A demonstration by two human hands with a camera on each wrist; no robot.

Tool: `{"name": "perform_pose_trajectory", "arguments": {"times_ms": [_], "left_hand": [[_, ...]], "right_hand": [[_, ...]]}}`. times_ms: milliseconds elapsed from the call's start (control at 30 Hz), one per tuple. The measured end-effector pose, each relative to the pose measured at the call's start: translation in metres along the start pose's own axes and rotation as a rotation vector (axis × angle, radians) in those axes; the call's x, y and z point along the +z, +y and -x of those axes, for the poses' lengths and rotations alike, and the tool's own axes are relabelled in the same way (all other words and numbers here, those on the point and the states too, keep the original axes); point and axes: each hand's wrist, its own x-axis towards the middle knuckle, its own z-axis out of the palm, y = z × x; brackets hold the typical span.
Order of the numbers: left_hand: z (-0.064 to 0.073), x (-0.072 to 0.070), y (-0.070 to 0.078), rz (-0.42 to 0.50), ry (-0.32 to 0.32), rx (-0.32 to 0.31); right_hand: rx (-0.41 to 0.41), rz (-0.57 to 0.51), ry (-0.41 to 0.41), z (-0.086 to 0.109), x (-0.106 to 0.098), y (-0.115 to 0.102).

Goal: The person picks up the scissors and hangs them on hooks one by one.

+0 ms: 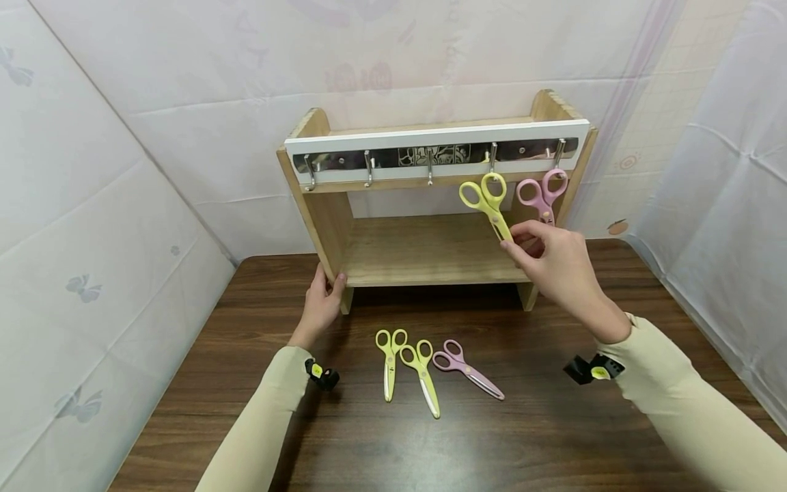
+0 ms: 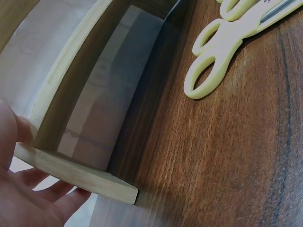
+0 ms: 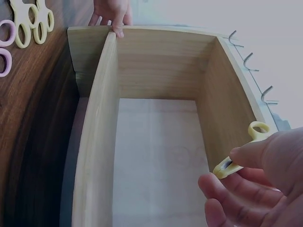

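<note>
dark wood table (image 1: pixel 492 451) supports the shelf (image 1: pixel 424 246); left hand (image 1: pixel 321 301) grips its left panel (image 1: pixel 332 219). right hand (image 1: pixel 556 263) pinches the yellow scissors (image 1: pixel 494 212) by the blade end (image 1: pixel 505 232), near the hook rail (image 1: pixel 350 160); a slack pinch could drop them, a knock could dislodge the pink scissors (image 1: pixel 541 201).

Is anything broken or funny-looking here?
Nothing looks broken or spilled. The wooden shelf stands upright, gripped at its side by the left hand. On the table, the pink scissors lie more slanted than the two yellow pairs, but that's only a little untidy.
</note>
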Motion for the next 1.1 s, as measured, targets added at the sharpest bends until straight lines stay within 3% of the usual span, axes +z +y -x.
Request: {"name": "perform_pose_trajectory", "arguments": {"times_ms": [233, 1100], "left_hand": [[0.000, 0.000, 0.000, -0.004, 0.001, 0.004], [0.001, -0.001, 0.002, -0.007, -0.007, 0.008]], "right_hand": [[0.016, -0.012, -0.034, -0.001, 0.008, 0.001], [0.047, -0.053, -0.041, -0.005, 0.023, 0.007]]}}
